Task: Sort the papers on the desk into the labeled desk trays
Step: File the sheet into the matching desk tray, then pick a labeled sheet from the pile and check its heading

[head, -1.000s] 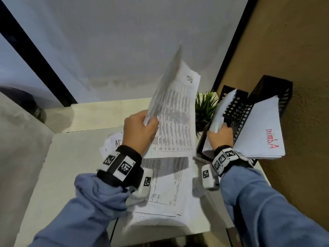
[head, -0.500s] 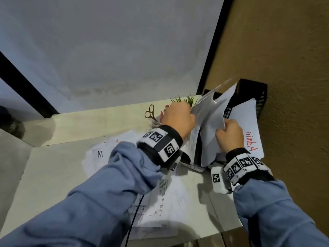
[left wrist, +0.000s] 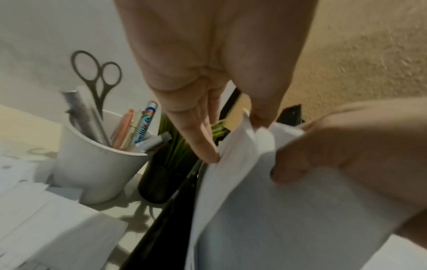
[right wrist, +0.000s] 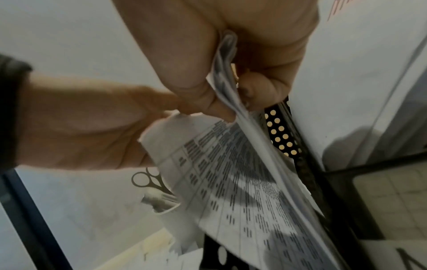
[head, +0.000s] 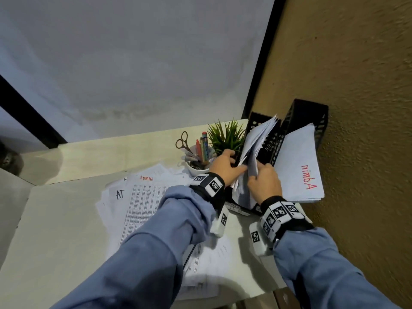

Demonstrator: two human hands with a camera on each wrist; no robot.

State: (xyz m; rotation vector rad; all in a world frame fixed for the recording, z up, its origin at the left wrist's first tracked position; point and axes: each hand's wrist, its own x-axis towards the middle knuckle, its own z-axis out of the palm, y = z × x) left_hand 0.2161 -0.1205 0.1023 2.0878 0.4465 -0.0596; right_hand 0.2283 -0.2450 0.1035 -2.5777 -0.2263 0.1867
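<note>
Two black perforated trays stand against the brown wall: the left tray (head: 268, 141) and the right tray (head: 305, 119), which holds a sheet labelled "Admin" (head: 298, 170) in red. My right hand (head: 256, 177) grips a bundle of papers (head: 256, 141) standing in the left tray; thumb and curled fingers clamp it in the right wrist view (right wrist: 231, 102). My left hand (head: 236, 166) pinches the corner of a printed sheet (right wrist: 231, 173) against that bundle, thumb on one side and fingers on the other (left wrist: 233, 138). Loose papers (head: 145, 197) lie spread on the desk under my left forearm.
A white cup (head: 196, 169) with scissors (head: 182, 141) and pens stands just left of my left hand, beside a small green plant (head: 225, 134) in a dark pot. The desk's near edge (head: 245, 297) runs below my arms. The brown wall (head: 356, 152) closes off the right.
My left hand carried the printed sheet from above the desk to the right and down into the left tray, against the bundle. My right hand stayed on that bundle.
</note>
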